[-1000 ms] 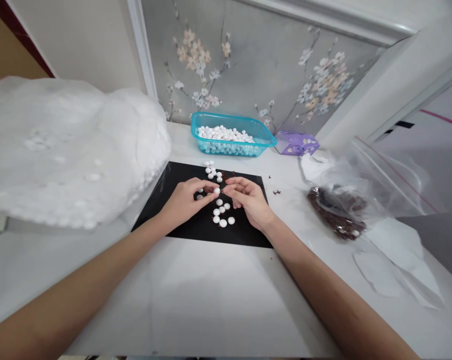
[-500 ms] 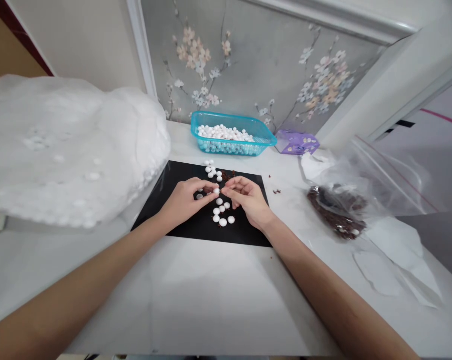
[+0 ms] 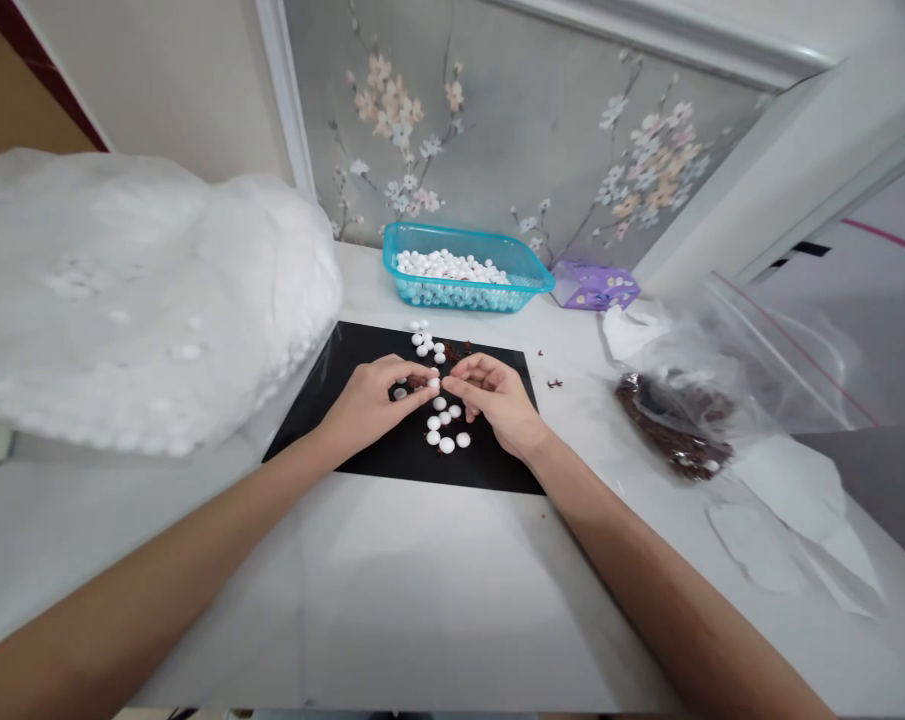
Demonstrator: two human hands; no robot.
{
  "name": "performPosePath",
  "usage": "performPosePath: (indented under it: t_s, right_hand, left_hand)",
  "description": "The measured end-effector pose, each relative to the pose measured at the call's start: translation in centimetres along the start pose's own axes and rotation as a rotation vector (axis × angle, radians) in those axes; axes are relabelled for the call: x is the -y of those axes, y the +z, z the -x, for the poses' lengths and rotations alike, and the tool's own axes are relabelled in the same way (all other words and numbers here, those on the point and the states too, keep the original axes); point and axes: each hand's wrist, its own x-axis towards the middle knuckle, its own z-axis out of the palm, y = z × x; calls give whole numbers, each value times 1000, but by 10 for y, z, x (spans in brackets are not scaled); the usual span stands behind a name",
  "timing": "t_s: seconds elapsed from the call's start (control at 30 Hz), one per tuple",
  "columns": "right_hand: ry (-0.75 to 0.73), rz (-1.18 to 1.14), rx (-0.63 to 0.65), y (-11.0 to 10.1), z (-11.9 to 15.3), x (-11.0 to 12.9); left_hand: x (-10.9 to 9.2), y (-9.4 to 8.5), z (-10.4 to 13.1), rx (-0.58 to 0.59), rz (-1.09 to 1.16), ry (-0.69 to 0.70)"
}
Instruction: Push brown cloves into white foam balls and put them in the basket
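Note:
Above a black mat (image 3: 377,450), my left hand (image 3: 373,400) pinches a small white ball (image 3: 433,383) between thumb and fingertips. My right hand (image 3: 501,400) is closed in a pinch right beside that ball; whatever its fingertips hold is too small to make out. Below the hands lie several white balls (image 3: 447,446), some with reddish-brown bits at their edges. Farther back on the mat sit more loose white balls (image 3: 422,340) and a little heap of reddish-brown pieces (image 3: 458,350).
A blue basket (image 3: 467,240) of white balls stands at the back, near a purple packet (image 3: 596,286). A large white bag (image 3: 144,310) bulges at left. At right lies a clear zip bag (image 3: 677,425) of brown pieces, with white paper (image 3: 756,545) on the white table (image 3: 392,600).
Almost nothing differs. Both hands keep their place around the white ball, with at most a slight shift of the fingertips.

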Motion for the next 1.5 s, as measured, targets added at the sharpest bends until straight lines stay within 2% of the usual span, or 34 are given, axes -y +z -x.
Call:
performPosePath:
  t_s: [0.43, 0.73, 0.93, 1.07, 1.2, 1.3, 1.37, 1.43, 1.5]
  right_hand:
    - [80, 137, 40, 0, -1, 5]
    - [39, 148, 118, -2, 1, 7]
    - [-27, 167, 99, -3, 1, 0]
    - [-16, 166, 81, 0, 1, 1]
    - [37, 142, -38, 1, -2, 1]
    - [-24, 161, -280, -6, -10, -5]
    - [-102, 250, -426, -13, -17, -11]
    - [-114, 410, -455, -17, -23, -14]
    - [-85, 624, -396, -17, -26, -14]
  left_hand:
    - [-4, 0, 1, -24, 1, -42]
    - [1, 1, 3, 18, -28, 34]
    - [2, 2, 3, 52, -31, 38]
    - [1, 3, 2, 52, -39, 14]
    - [1, 3, -1, -12, -102, -12]
    - [6, 2, -3, -88, -140, -91]
    - [11, 2, -5, -97, -126, -167]
    - [15, 2, -6, -72, -110, -214]
    - [16, 2, -5, -44, -111, -219]
